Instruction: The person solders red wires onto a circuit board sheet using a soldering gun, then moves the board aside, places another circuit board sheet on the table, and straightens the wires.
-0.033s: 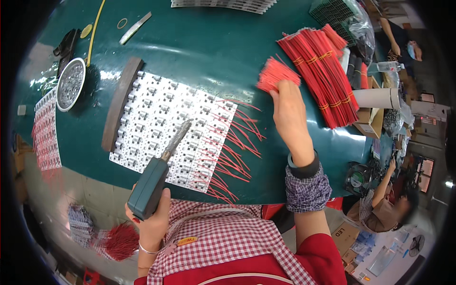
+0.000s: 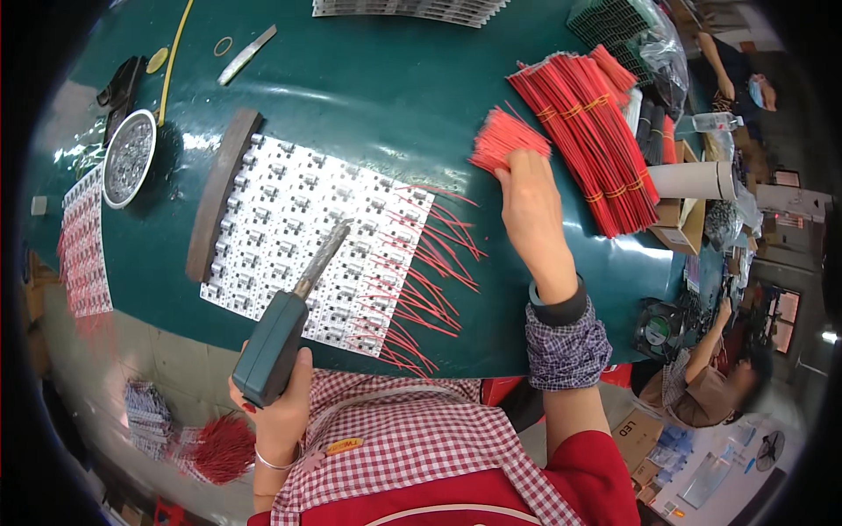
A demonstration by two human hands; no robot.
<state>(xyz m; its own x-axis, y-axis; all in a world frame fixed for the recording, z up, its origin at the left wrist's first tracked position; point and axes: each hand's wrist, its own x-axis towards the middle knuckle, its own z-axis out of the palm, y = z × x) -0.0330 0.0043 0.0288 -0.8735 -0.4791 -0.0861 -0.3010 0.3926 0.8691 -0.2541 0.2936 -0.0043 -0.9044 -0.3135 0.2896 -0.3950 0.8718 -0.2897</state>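
Dark green covers the whole surface [image 2: 368,114], and it is crowded with work. Near the middle lies a white panel of small circuit boards [image 2: 289,228], its left edge against a long brown wooden block [image 2: 219,193]. Thin red wires [image 2: 430,272] fan out from the panel's right side across the green.

The person's left hand [image 2: 279,412] is wrapped around the dark green handle of a soldering iron [image 2: 285,324], fingers closed tight on it; the metal tip points up over the panel's lower part. The right hand [image 2: 531,210] is stretched out further along the surface, fingers pinched together on a small bunch of short red wires [image 2: 504,136], held just beside a large stack of bundled red wires [image 2: 588,140] tied with yellow bands.

At the far left sits a round metal bowl [image 2: 130,158] beside a yellow cable [image 2: 171,61]. A white paper roll [image 2: 697,180] rests on a cardboard box [image 2: 675,223] at the right edge. Another person [image 2: 702,386] is bent over work lower right.
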